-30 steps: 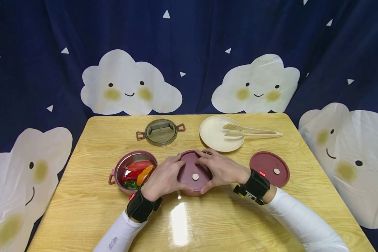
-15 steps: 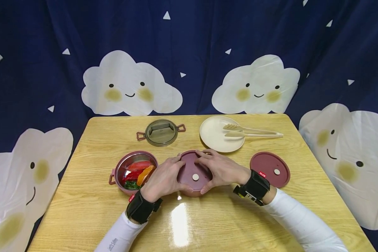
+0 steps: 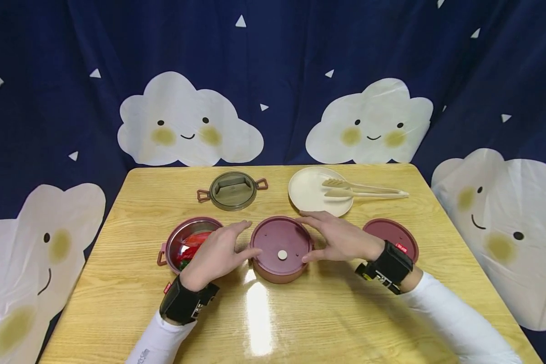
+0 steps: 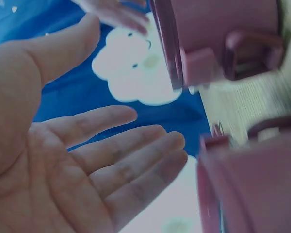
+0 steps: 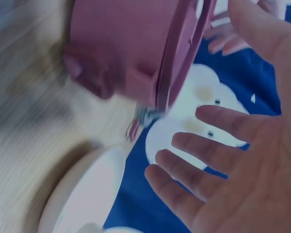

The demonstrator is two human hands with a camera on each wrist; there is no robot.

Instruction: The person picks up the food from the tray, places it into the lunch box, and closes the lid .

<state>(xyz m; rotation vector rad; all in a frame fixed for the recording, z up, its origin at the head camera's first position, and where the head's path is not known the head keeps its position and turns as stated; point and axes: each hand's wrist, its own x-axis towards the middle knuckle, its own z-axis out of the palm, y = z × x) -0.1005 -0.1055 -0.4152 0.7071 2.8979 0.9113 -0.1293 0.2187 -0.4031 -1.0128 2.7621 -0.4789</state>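
A round dusty-red pot stands mid-table with a matching lid on it; the lid has a white knob. On either side of it my hands have their fingers spread and hold nothing. My left hand is over the right part of an uncovered pot, which contains red pepper pieces; the rest of its contents are hidden. My right hand is beside the lidded pot, near the plate. Both wrist views show an open palm apart from the pot's side handle.
A second red lid lies at the right, partly behind my right wrist. At the back are a dark see-through lid with two red handles and a cream plate with tongs across it.
Both hands have let go of the lid's rim and moved outward, left hand to the left and right hand to the right. The lidded pot has stayed in place.
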